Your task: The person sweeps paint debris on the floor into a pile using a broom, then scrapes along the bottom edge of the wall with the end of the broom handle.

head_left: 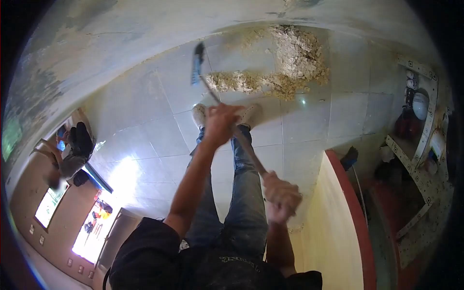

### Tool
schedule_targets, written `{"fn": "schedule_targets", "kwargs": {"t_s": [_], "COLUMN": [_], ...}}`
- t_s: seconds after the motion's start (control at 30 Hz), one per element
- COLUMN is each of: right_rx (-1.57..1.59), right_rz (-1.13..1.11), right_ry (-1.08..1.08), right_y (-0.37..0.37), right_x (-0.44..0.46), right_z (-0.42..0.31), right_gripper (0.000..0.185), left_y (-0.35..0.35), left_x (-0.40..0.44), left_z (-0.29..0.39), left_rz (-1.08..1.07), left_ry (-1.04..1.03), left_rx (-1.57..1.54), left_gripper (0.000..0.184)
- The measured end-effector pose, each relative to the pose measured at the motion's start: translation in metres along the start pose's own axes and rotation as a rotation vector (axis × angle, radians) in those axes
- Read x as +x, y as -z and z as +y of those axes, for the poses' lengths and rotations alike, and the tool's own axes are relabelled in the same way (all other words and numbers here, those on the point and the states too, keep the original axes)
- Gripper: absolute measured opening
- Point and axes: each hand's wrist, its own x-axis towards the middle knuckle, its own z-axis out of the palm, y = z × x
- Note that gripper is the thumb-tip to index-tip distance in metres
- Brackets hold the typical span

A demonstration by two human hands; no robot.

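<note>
Tiled floor (304, 118), pale grey, takes up the middle of the view; a stained wall (121, 41) curves over its far edge. Low partition (338, 208) with red capping on the right. Beyond it, perforated angle-iron shelving (411, 166) with a white helmet (420, 106) on it. Second brush (349, 158) sits by the partition, out of the way of the feet.

Broom (250, 151) runs diagonally across the legs, blue-and-dark head (197, 67) past the shoes (250, 115), just beside the left end of a flaky debris strip (237, 82). Strip joins a bigger debris pile (300, 55) near the wall.

Left hand (221, 124): closed round the shaft on the head side, no real opening visible; blur hides exact finger positions. Probably the guiding hand. Right hand (281, 194): fist wrapped tight near the butt end, likely the pivot. Wide spacing gives leverage and steers the head. Angled shaft keeps the head out ahead of the feet.

Another person (72, 157) is off left near a window (50, 205), well apart from the broom.
</note>
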Motion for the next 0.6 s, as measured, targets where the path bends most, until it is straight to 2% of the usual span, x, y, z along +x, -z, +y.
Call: {"fn": "schedule_targets", "kwargs": {"t_s": [0.03,0.1,0.13,0.2,0.23,0.27,0.33,0.37,0.4,0.47,0.53,0.6], "right_rx": [-0.119,-0.075,0.087,0.301,0.302,0.261,0.118,0.016,-0.025,-0.106,-0.043,-0.012], "right_rz": [-0.034,-0.122,-0.174,-0.168,-0.172,-0.08,0.054,0.09,0.145,0.257,0.462,0.389], "right_ry": [0.022,-0.029,-0.105,-0.111,-0.101,-0.024,0.144,0.237,0.239,0.235,0.141,0.13], "right_y": [-0.008,-0.027,-0.036,-0.053,-0.055,-0.057,-0.05,-0.037,-0.017,0.023,0.05,0.073], "right_x": [0.005,0.025,0.038,0.065,0.07,0.076,0.077,0.077,0.078,0.081,0.08,0.064], "right_z": [0.017,0.058,0.078,0.116,0.12,0.123,0.122,0.115,0.1,0.069,0.034,0.008], "right_gripper": [0.041,0.039,0.036,0.036,0.036,0.036,0.036,0.036,0.036,0.034,0.037,0.045], "left_y": [0.009,0.02,0.016,-0.002,-0.005,-0.011,-0.039,-0.058,-0.073,-0.102,-0.113,-0.12], "left_x": [-0.003,0.002,0.009,0.027,0.042,0.058,0.093,0.11,0.125,0.142,0.145,0.133], "left_z": [-0.018,-0.064,-0.088,-0.115,-0.125,-0.122,-0.102,-0.088,-0.058,-0.003,0.05,0.082], "left_rz": [-0.008,0.013,0.04,0.116,0.201,0.168,0.107,0.184,0.103,-0.007,-0.128,-0.016], "left_ry": [0.074,0.187,0.226,0.217,0.198,0.171,0.077,-0.112,-0.089,-0.191,-0.193,-0.305], "left_rx": [0.024,0.04,0.033,0.105,0.176,0.152,0.054,-0.084,-0.043,0.017,-0.059,-0.07], "left_gripper": [0.035,0.04,0.044,0.049,0.054,0.057,0.06,0.059,0.058,0.059,0.054,0.045]}}
